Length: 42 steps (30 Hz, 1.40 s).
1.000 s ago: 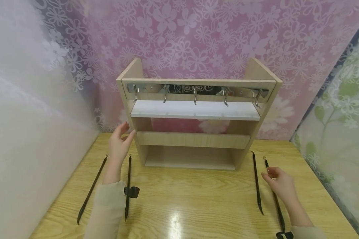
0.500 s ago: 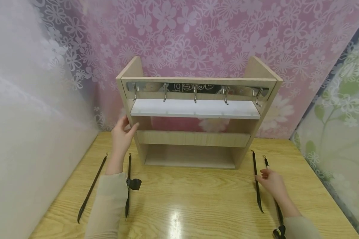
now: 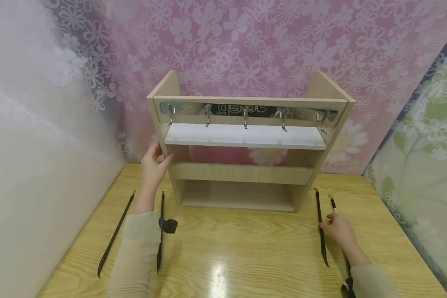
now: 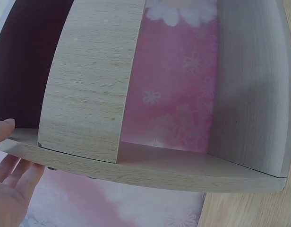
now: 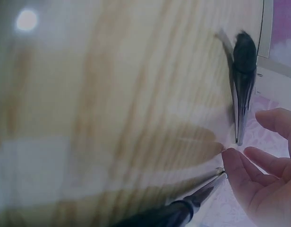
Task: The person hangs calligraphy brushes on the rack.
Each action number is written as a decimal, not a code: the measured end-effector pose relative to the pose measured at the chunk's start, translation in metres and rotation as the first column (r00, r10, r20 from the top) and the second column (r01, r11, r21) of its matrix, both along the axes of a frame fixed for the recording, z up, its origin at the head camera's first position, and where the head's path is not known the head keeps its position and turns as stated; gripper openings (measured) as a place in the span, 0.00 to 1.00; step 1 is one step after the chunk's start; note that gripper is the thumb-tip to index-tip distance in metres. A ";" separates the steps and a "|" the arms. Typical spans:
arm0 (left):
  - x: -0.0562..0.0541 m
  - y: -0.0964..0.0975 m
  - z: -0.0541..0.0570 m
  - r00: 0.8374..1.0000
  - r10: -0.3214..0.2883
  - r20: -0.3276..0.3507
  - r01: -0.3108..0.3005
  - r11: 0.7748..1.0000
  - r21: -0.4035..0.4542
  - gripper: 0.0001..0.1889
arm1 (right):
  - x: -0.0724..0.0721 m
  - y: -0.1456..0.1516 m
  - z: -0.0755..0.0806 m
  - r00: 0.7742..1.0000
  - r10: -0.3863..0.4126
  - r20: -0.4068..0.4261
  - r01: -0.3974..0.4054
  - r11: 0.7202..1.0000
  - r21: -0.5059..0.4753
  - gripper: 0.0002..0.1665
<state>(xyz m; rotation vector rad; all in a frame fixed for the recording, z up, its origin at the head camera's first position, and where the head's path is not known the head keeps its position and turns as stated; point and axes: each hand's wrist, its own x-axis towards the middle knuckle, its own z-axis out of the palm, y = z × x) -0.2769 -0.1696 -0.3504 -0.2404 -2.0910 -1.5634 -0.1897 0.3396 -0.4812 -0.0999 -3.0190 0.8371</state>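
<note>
In the head view my left hand grips the left side panel of a pale wooden shelf, thumb inside and fingers outside. The left wrist view shows that panel edge between thumb and fingers. Low over the table, my right hand has its thumb and fingers parted. Its thumb overlaps the inner right calligraphy brush, whose dark bristle tip shows in the right wrist view. The outer right brush runs beneath this hand, partly hidden by hand and sleeve.
Two more dark brushes, an outer one and an inner one, lie left of the shelf on the wooden table. A metal strip with several hooks spans the shelf's upper front. Floral-patterned walls stand behind and beside it.
My left hand has moved slightly up and right and now grips the shelf's side panel. My right hand has shifted left and a little down, toward the inner right brush.
</note>
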 end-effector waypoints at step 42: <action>-0.005 -0.001 -0.004 0.999 0.011 0.048 -0.012 1.000 0.010 0.18 | -0.018 0.005 -0.004 0.994 0.028 0.102 -0.026 0.999 -0.026 0.29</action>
